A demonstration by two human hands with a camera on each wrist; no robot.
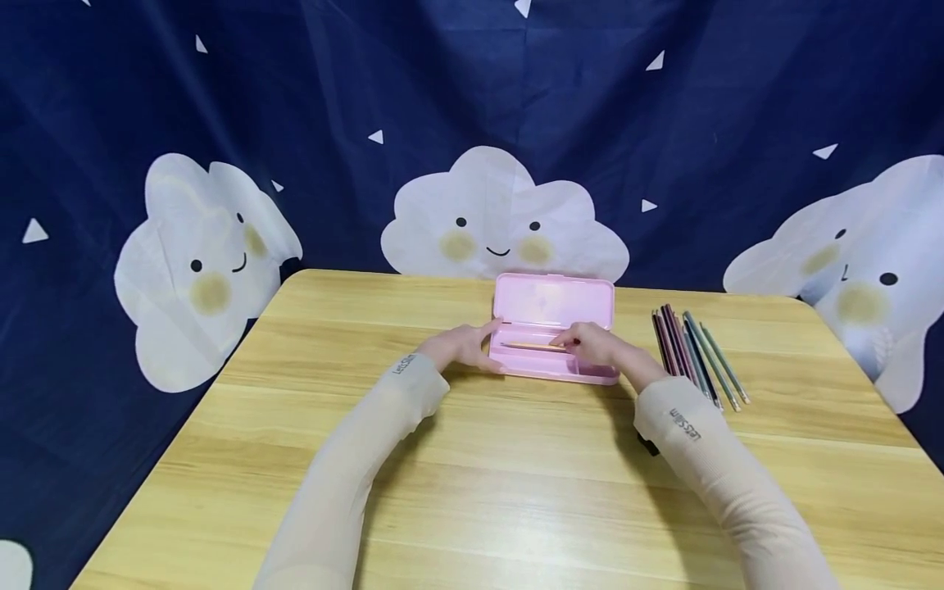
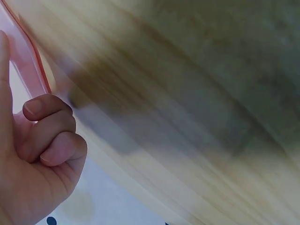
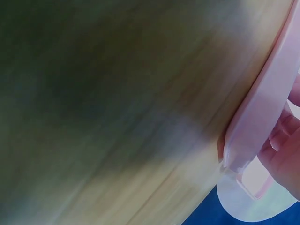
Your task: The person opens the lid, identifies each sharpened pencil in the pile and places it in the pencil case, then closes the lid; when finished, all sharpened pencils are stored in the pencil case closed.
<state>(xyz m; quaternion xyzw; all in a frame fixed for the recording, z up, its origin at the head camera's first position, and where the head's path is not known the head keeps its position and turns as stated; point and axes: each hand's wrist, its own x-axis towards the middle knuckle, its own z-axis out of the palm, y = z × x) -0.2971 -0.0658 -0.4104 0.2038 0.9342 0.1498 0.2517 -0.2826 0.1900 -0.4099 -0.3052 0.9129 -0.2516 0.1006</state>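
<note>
A pink pencil case (image 1: 534, 375) lies on the table with its lid (image 1: 553, 301) raised at the back. At the case's left end, my left hand (image 1: 466, 345) grips it, thumb at the front corner and index finger towards the back. In the left wrist view the other fingers (image 2: 49, 124) are curled beside the case. My right hand (image 1: 593, 342) is over the case's right half and pinches the right end of an orange-yellow pencil (image 1: 533, 346). That pencil lies lengthwise over the tray; whether it touches the bottom I cannot tell. The right wrist view shows only part of the right hand (image 3: 286, 150).
To the right of the case lies a loose bunch of several pencils (image 1: 682, 348), dark and reddish ones left, blue-green ones right. A small black object (image 1: 648, 445) shows under the right sleeve. Behind the wooden table (image 1: 472, 492) hangs a dark blue cloth with clouds (image 1: 501, 215).
</note>
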